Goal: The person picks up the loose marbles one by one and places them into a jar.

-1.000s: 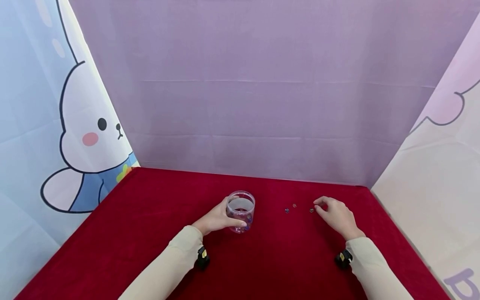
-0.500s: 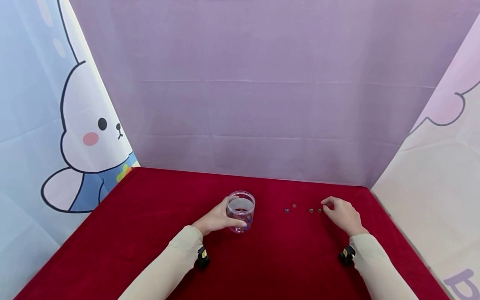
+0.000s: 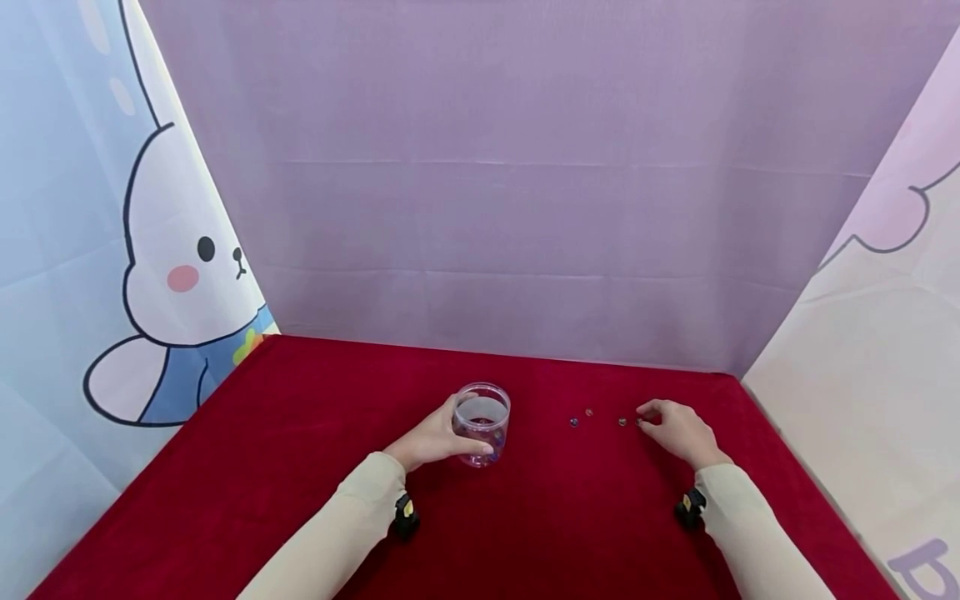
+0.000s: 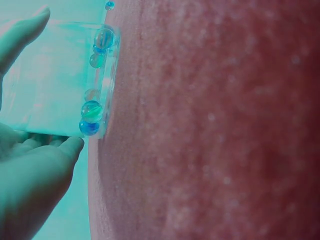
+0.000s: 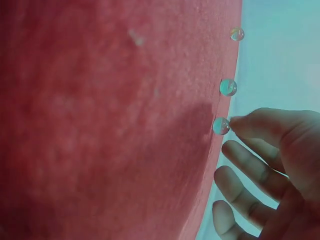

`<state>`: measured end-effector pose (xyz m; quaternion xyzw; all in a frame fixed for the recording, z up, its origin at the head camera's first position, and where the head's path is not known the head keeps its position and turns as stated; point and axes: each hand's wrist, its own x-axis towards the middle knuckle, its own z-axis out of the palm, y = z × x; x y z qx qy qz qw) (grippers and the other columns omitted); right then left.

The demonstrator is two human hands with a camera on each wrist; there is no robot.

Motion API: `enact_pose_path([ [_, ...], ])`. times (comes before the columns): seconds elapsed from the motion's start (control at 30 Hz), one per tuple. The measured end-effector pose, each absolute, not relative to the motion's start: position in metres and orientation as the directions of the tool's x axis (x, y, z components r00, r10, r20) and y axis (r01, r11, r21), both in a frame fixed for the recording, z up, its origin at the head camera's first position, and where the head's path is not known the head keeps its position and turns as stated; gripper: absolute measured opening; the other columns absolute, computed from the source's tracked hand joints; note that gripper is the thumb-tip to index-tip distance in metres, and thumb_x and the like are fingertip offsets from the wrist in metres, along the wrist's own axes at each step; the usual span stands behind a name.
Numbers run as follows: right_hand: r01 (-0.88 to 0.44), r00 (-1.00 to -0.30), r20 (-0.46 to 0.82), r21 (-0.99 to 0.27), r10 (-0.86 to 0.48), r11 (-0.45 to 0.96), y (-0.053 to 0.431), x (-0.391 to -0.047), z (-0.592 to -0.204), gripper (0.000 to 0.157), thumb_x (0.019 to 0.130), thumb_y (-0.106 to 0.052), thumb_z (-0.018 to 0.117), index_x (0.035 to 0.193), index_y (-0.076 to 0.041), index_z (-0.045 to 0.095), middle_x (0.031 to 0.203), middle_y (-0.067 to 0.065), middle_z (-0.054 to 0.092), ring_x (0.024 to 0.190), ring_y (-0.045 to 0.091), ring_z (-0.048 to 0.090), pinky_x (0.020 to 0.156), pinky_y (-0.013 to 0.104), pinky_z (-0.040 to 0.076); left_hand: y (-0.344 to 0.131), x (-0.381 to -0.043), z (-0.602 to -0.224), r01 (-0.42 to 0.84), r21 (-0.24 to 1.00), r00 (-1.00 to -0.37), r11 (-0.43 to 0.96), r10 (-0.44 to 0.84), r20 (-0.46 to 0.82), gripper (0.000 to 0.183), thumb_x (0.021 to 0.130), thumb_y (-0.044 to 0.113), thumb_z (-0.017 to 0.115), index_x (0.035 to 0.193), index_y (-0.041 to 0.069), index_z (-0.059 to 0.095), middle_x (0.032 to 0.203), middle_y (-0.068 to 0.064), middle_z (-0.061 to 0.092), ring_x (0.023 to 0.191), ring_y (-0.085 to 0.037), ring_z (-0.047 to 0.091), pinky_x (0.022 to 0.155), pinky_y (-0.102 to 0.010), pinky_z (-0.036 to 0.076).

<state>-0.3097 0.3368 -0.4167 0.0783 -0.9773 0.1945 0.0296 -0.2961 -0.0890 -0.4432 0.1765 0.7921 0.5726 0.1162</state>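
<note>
Around a jar curls the left hand.

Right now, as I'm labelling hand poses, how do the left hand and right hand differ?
The left hand holds a clear jar; the right hand is at a marble on the red cloth, pinched or not is unclear. The left hand's thumb and fingers spread wide; the right hand's thumb and index finger sit close together. Both emerge from pale sleeves.
</note>
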Motion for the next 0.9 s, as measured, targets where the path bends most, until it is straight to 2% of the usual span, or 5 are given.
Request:
enact_pose_path([
  [0.27,-0.151,-0.988,0.026,-0.380,-0.153,0.913,0.3330,-0.3105,-0.4185,0.030,0.092,-0.013,0.070,0.122,-0.006,0.070,0.116,0.015,0.067,0.107,0.036,0.060,0.082,0.058,0.049,-0.0890,-0.2959,-0.4430,0.142,0.946,-0.909,0.290,0.417,0.009,0.099,0.078,0.031,0.088,0.154,0.012,0.027,0.141,-0.009,0.049,0.129,-0.027,0.045,0.105,-0.053,0.041],
  [0.6,-0.144,-0.989,0.026,-0.389,-0.145,0.910,0.3357,-0.3124,-0.4237,0.016,0.092,-0.010,0.070,0.108,-0.011,0.074,0.106,0.009,0.069,0.098,0.031,0.062,0.079,0.055,0.050,-0.0878,-0.2960,-0.4437,0.133,0.949,-0.907,0.287,0.421,0.000,0.099,0.078,0.032,0.088,0.154,0.013,0.027,0.142,-0.011,0.048,0.130,-0.027,0.044,0.105,-0.053,0.042],
  [0.9,-0.153,-0.988,0.033,-0.385,-0.152,0.910,0.3355,-0.3134,-0.4255,0.017,0.093,-0.010,0.068,0.110,-0.010,0.073,0.106,0.010,0.069,0.098,0.031,0.063,0.079,0.055,0.051,-0.0860,-0.2980,-0.4456,0.137,0.948,-0.910,0.287,0.415,0.006,0.098,0.079,0.030,0.088,0.154,0.011,0.028,0.142,-0.011,0.049,0.130,-0.028,0.044,0.106,-0.054,0.041],
])
